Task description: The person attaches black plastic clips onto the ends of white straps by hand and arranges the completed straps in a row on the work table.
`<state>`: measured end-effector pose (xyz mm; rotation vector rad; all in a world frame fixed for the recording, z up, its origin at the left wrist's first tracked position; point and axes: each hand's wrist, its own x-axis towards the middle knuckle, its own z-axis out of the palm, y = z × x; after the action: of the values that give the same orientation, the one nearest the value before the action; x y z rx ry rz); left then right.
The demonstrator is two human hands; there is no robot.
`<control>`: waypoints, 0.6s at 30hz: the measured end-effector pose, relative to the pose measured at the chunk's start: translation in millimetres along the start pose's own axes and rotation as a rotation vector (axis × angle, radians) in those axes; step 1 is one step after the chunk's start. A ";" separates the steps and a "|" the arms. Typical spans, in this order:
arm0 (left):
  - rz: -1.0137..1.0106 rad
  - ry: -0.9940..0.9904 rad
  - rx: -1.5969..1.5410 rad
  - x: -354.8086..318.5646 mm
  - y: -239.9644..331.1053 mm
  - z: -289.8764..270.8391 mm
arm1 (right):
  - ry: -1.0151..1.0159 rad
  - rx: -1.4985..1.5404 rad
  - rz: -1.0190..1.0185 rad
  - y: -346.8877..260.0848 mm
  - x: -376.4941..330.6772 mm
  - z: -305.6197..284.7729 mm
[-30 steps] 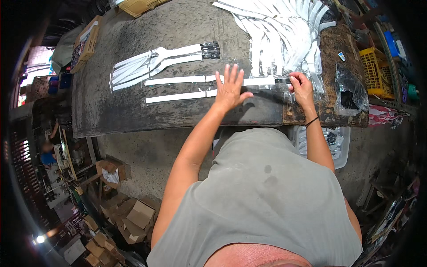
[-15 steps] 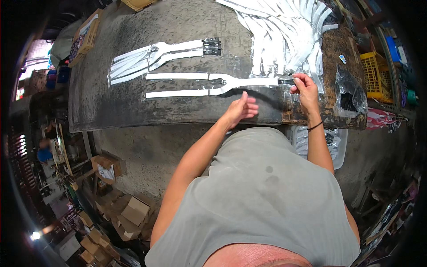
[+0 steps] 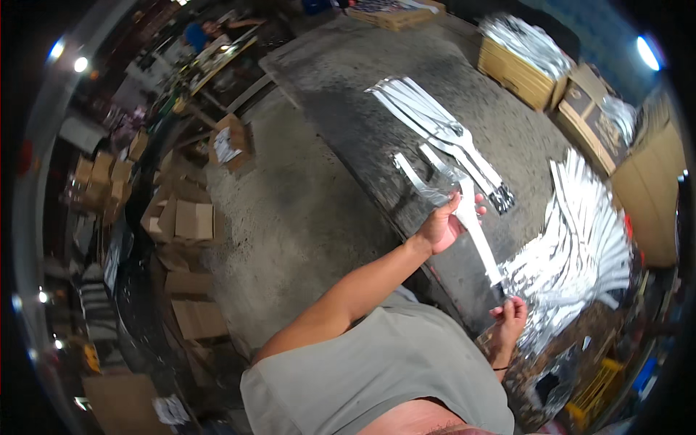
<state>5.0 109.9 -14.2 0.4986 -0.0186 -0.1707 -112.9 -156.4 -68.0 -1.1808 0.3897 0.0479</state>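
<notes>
A white Y-shaped strap (image 3: pixel 476 235) in clear plastic runs between my hands. My left hand (image 3: pixel 441 229) is closed around it just below the fork, and its two arms stretch beyond the hand toward the far side. At the strap's near end, my right hand (image 3: pixel 510 316) pinches around a dark end piece, partly hidden by the fingers. Just beyond the left hand lies a neat stack of similar white straps (image 3: pixel 415 110) with black ends, flat on the dark table (image 3: pixel 330 98). To the right of both hands spreads a large heap of white straps (image 3: pixel 580 243).
Cartons holding silvery packages, such as the tan box (image 3: pixel 511 70), line the table's far right side. A clear bag with something black (image 3: pixel 554 388) and a yellow crate (image 3: pixel 593 395) are at lower right. Open cardboard boxes (image 3: pixel 193 220) stand on the floor at left. Another person (image 3: pixel 196 36) is far off.
My left hand, free and blurred before, has taken hold of the strap near its fork. The strap has shifted from lying flat on the table. The view has turned leftward; my right hand stays at the strap's end.
</notes>
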 end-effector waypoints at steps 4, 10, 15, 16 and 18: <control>0.268 0.029 0.206 -48.4 54.1 37.1 | -0.263 -0.107 0.070 0.3 25.4 42.8; 0.622 0.166 0.419 -104.3 119.4 53.3 | -0.433 -0.755 -0.593 -21.8 43.9 125.8; 0.643 0.274 0.487 -144.0 139.3 37.1 | -0.558 -0.868 -1.004 -64.5 -19.8 246.3; 0.651 0.292 0.431 -149.7 140.4 30.0 | -0.636 -0.805 -1.118 -60.4 -35.2 270.0; 0.598 0.336 0.273 -161.5 147.0 18.6 | -0.727 -0.733 -1.236 -37.8 -60.1 307.6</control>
<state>-132.0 255.2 76.1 0.7674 0.1381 0.5081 -76.3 117.9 83.9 -1.8356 -1.1142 -0.4798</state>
